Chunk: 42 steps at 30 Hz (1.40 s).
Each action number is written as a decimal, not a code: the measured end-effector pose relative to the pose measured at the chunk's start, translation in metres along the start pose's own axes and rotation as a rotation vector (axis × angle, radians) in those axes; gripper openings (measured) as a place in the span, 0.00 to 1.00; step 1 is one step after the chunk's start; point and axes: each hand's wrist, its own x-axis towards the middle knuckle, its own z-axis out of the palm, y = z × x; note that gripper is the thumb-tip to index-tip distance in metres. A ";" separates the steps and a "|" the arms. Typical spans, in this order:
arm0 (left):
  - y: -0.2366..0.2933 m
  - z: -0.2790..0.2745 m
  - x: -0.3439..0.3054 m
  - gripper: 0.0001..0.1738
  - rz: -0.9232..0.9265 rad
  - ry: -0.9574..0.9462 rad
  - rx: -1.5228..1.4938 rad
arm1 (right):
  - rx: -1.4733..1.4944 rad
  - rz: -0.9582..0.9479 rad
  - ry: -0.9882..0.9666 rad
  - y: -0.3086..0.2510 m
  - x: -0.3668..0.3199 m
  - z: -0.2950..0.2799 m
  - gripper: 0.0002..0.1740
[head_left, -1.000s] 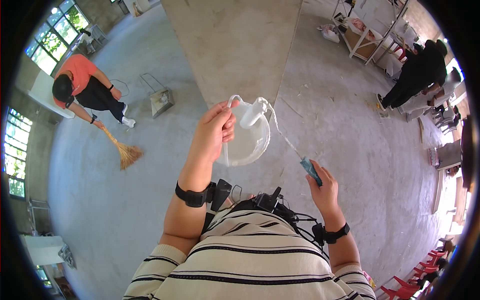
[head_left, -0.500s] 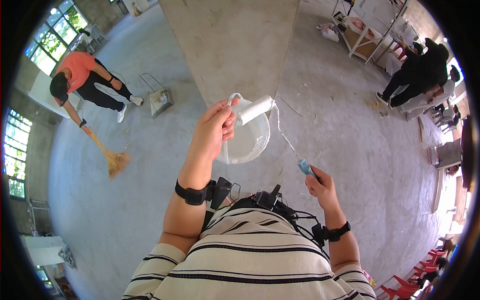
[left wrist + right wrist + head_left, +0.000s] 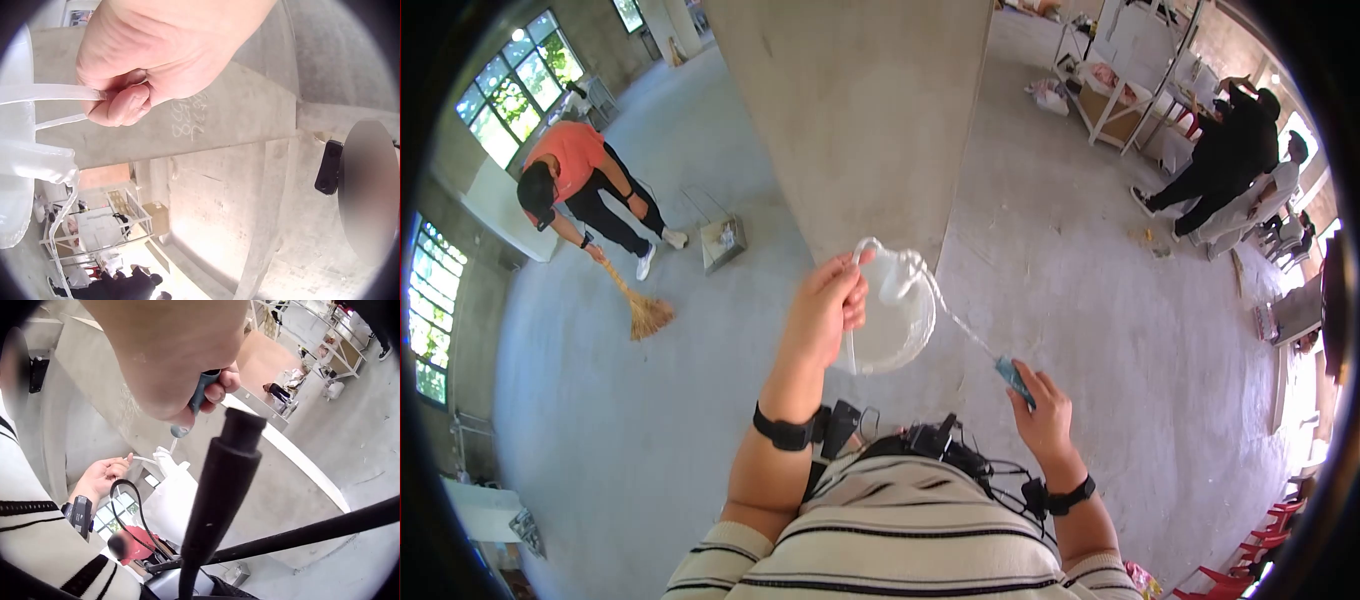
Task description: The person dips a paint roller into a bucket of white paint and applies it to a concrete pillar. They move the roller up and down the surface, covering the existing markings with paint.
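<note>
My left hand (image 3: pixel 828 305) grips the white bail handle (image 3: pixel 50 92) of a white plastic bucket (image 3: pixel 885 350), which hangs in front of me with its mouth facing up. White paint coats its inner wall. My right hand (image 3: pixel 1045 415) holds a paint roller by its blue grip (image 3: pixel 1012 382), fingers wrapped round it in the right wrist view. The roller's white-smeared metal rod (image 3: pixel 960 320) runs up and left to the bucket. Its white roller sleeve (image 3: pixel 897 282) tilts down within the far side of the bucket mouth, blurred in the head view.
A concrete pillar (image 3: pixel 850 130) rises straight ahead, beyond the bucket. At the left, a person in an orange shirt (image 3: pixel 565 160) holds a straw broom (image 3: pixel 650 315) near a metal dustpan (image 3: pixel 722 242). Other people (image 3: pixel 1230 150) and a white rack (image 3: pixel 1115 100) are at the right.
The roller sleeve swings from lying across the bucket's far rim to tilting down into the mouth. The bucket and both hands sit lower in the head view. The person at left shifts the broom.
</note>
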 end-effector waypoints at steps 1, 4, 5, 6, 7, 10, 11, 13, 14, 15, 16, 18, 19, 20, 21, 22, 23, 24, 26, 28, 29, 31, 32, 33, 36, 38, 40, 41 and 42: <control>0.000 -0.001 0.001 0.15 0.006 -0.001 -0.002 | -0.022 -0.034 0.011 0.000 0.002 -0.001 0.22; 0.003 0.001 -0.004 0.14 0.006 0.025 -0.002 | -0.056 -0.104 0.037 0.002 0.002 -0.002 0.23; 0.004 0.002 -0.004 0.14 0.026 0.019 -0.004 | -0.091 -0.124 0.044 0.002 0.002 -0.001 0.24; 0.004 0.002 -0.005 0.15 0.022 0.029 -0.006 | -0.126 -0.140 0.046 0.002 0.002 -0.001 0.24; 0.004 0.002 -0.005 0.15 0.013 0.042 -0.008 | -0.149 -0.152 0.061 0.003 0.002 0.000 0.24; -0.001 -0.007 -0.003 0.14 0.041 0.009 -0.048 | -0.119 -0.148 0.052 0.006 0.003 0.003 0.21; -0.002 -0.006 -0.003 0.14 0.035 0.011 -0.050 | -0.121 -0.144 0.047 0.006 0.002 0.002 0.21; 0.003 -0.001 -0.006 0.15 0.068 0.004 -0.050 | -0.117 -0.115 -0.002 0.002 0.003 -0.001 0.19; 0.006 0.000 -0.007 0.15 0.068 0.004 -0.051 | -0.118 -0.115 -0.003 0.001 0.003 -0.002 0.19; 0.008 0.001 -0.007 0.15 0.068 -0.002 -0.049 | -0.112 -0.115 -0.007 0.000 0.003 -0.002 0.18; 0.009 0.001 -0.007 0.15 0.066 -0.009 -0.048 | -0.108 -0.113 -0.013 -0.001 0.002 -0.001 0.18; 0.010 0.001 -0.005 0.15 0.050 -0.014 -0.049 | -0.076 -0.077 -0.044 -0.004 0.003 -0.002 0.18; 0.010 0.000 -0.005 0.15 0.035 -0.016 -0.049 | -0.042 -0.043 -0.077 -0.005 0.002 -0.002 0.17; 0.010 -0.002 -0.002 0.15 0.043 -0.026 -0.050 | -0.047 -0.046 -0.065 -0.005 0.003 -0.001 0.17; 0.006 -0.004 -0.001 0.15 0.029 -0.023 -0.052 | -0.013 -0.025 -0.085 -0.002 0.001 0.001 0.17; 0.004 -0.007 0.000 0.15 0.012 -0.019 -0.055 | 0.021 -0.002 -0.107 0.000 0.000 0.003 0.17; 0.005 -0.008 0.003 0.15 0.017 -0.027 -0.057 | 0.016 -0.004 -0.099 0.002 0.000 0.006 0.17; 0.006 -0.009 0.003 0.15 0.013 -0.028 -0.039 | 0.058 0.057 -0.120 0.005 -0.001 0.008 0.17; 0.006 -0.012 0.005 0.15 -0.003 -0.029 -0.021 | 0.100 0.129 -0.146 0.003 -0.003 0.013 0.18; 0.013 -0.015 0.014 0.15 -0.013 -0.059 -0.049 | 0.083 0.172 -0.119 -0.005 0.002 0.013 0.18; 0.018 -0.019 0.020 0.15 -0.033 -0.059 -0.049 | 0.082 0.189 -0.127 -0.012 0.006 0.016 0.18; 0.035 -0.028 0.041 0.15 -0.006 -0.119 -0.030 | 0.115 0.229 -0.150 -0.031 0.021 0.023 0.18; 0.030 -0.031 0.043 0.15 -0.016 -0.127 -0.031 | 0.111 0.241 -0.148 -0.030 0.018 0.028 0.18; 0.038 -0.036 0.047 0.15 -0.012 -0.139 -0.030 | 0.088 0.238 -0.141 -0.039 0.023 0.031 0.18; 0.055 -0.050 0.057 0.15 -0.022 -0.192 -0.005 | 0.060 0.253 -0.106 -0.062 0.031 0.036 0.18; 0.066 -0.058 0.059 0.14 0.021 -0.184 -0.038 | 0.046 0.268 -0.081 -0.077 0.034 0.037 0.17; 0.073 -0.056 0.047 0.14 0.010 -0.193 -0.049 | 0.004 0.250 -0.025 -0.089 0.027 0.029 0.17; 0.076 -0.055 0.047 0.13 0.012 -0.189 -0.051 | 0.000 0.259 -0.026 -0.094 0.027 0.029 0.17; 0.077 -0.056 0.048 0.13 0.014 -0.188 -0.051 | 0.006 0.236 -0.011 -0.097 0.027 0.032 0.18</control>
